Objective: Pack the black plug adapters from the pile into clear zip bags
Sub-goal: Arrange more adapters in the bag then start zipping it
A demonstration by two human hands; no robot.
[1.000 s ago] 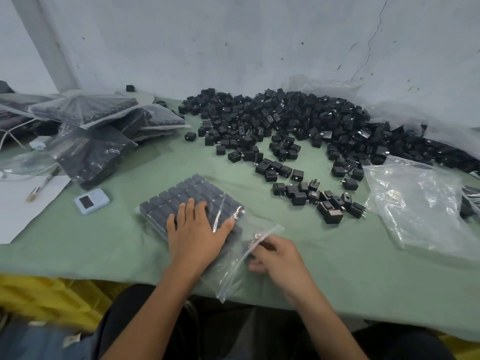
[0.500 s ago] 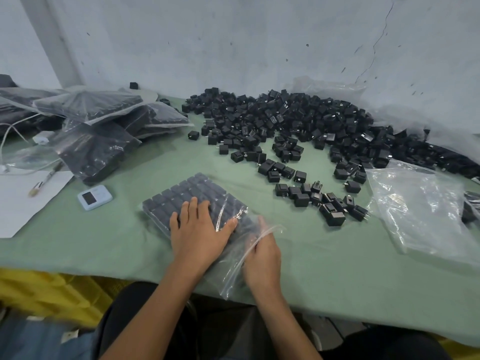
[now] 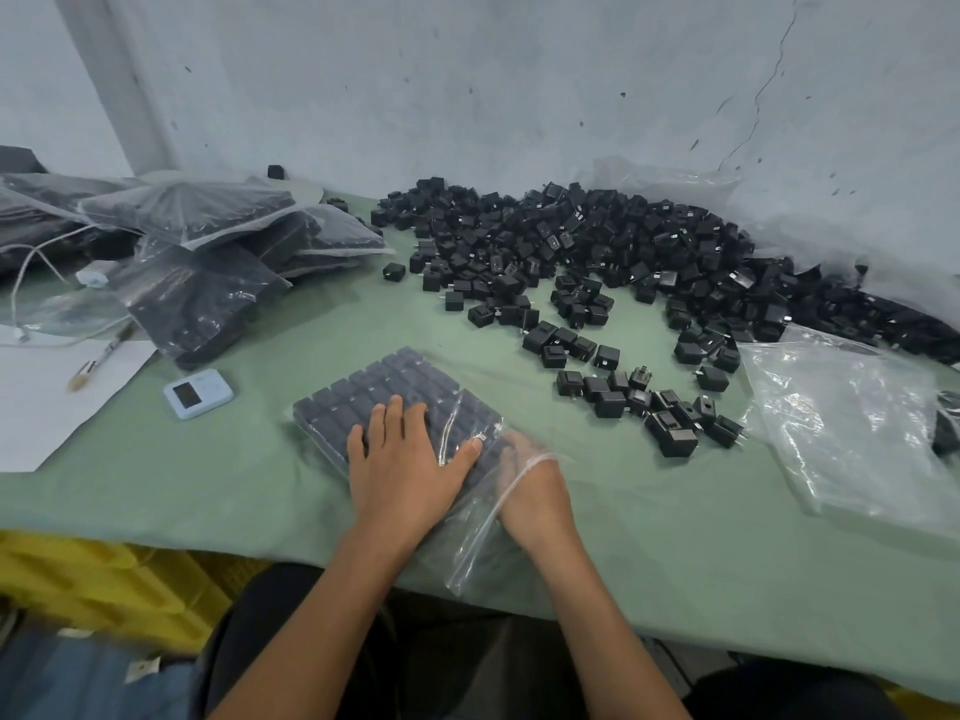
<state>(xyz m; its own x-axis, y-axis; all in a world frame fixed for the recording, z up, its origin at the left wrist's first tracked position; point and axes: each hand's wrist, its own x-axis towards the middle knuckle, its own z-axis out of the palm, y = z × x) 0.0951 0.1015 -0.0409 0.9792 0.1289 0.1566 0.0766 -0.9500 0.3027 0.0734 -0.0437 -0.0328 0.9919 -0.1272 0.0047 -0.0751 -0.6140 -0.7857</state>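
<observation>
Nearest, below the desk (image 3: 675,537) edge at left, sits a yellow crate (image 3: 104,579). On the desk just past that edge both hands work one bag (image 3: 467,553). The left grip (image 3: 405,480) lies flat, fingers straight and spread, pressing down on the block (image 3: 374,392) of adapters packed in neat rows inside the bag. The right grip (image 3: 537,498) is just beside it, fingers pushed into the bag's mouth. The zip edge (image 3: 519,478) crosses the back of that hand. The plastic blurs the fingers, so I cannot tell whether they are straight or curled round anything.

The bag's long axis runs from the slack mouth, near and right at the desk edge, to the closed end, far and left. The block lies far-left of the right grip, which is the one nearer the mouth. In my judgement this bag is nearly full. The next move would be to seat the last row, draw the right grip out toward the person and close the zip. The left grip should pin the block meanwhile so the rows do not topple.

Farther out, a blue device (image 3: 197,393) and paper (image 3: 47,407) lie to the left. Loose adapters (image 3: 608,402) sit right of the bag, apart from it, with empty bags (image 3: 852,428) at far right. Packed bags (image 3: 208,283) are stacked far left, and the pile (image 3: 597,241) lies against the wall.
</observation>
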